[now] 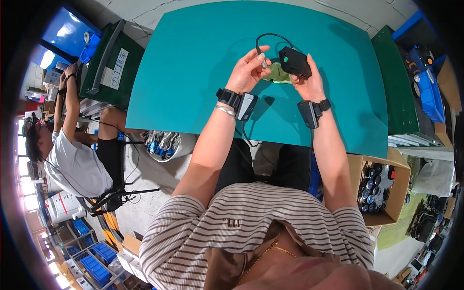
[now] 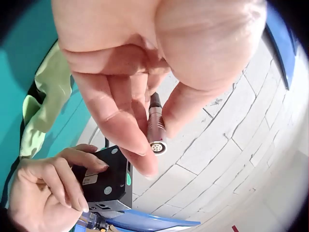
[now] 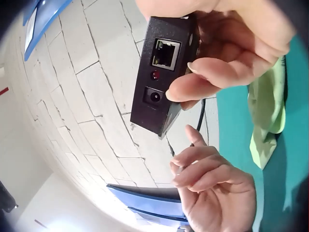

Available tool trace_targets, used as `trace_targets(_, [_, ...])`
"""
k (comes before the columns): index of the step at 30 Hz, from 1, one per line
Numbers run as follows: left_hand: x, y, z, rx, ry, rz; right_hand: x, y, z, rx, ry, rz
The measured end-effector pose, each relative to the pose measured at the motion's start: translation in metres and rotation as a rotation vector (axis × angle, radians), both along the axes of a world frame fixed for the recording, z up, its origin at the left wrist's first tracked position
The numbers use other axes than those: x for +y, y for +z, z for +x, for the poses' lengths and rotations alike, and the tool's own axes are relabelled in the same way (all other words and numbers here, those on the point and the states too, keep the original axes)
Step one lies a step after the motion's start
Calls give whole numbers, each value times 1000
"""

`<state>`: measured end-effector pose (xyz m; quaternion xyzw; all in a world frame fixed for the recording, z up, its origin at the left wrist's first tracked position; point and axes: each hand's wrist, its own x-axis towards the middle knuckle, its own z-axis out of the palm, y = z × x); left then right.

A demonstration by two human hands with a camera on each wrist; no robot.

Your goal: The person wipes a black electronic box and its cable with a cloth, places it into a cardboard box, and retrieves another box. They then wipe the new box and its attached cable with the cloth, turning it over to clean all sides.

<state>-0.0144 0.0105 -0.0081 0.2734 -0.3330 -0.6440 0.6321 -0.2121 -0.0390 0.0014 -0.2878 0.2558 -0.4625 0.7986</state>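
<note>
Above the table [image 1: 183, 72], the left hand [image 1: 244, 73] pinches a metal plug [image 2: 157, 126], open end toward the near edge. Just to its right, the right hand [image 1: 311, 88] grips a black box [image 1: 296, 63]; a cable [image 1: 273, 34] arches between them.

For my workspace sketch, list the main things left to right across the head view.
Seated person in white T-shirt → round white bucket of bundled cables → bare left hand → green-dotted black rectangular box → open brown cardboard box of round black parts.
</note>
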Motion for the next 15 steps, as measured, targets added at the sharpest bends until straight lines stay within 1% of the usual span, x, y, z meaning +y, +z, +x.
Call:
trace_targets(4, [-2,-4,0,34,35,29,-4,-8,-2,39,22,-21])
trace_targets(6, [-4,-5,1,100,62,53,-6,-12,-4,143,73,-52])
trace_targets(9, [-3,-4,0,112,83,81,-4,-11,-3,196,68,-68])
trace_targets(13, [-5,-8,-1,136,141,109,-5,-12,-1,215,79,-89])
trace_targets(14, [-5,-10,-1,133,140,112,-5,-13,-1,203,89,-136])
trace_targets(15, [-5,-9,-3,104,182,119,-4,-12,-1,193,98,-183])
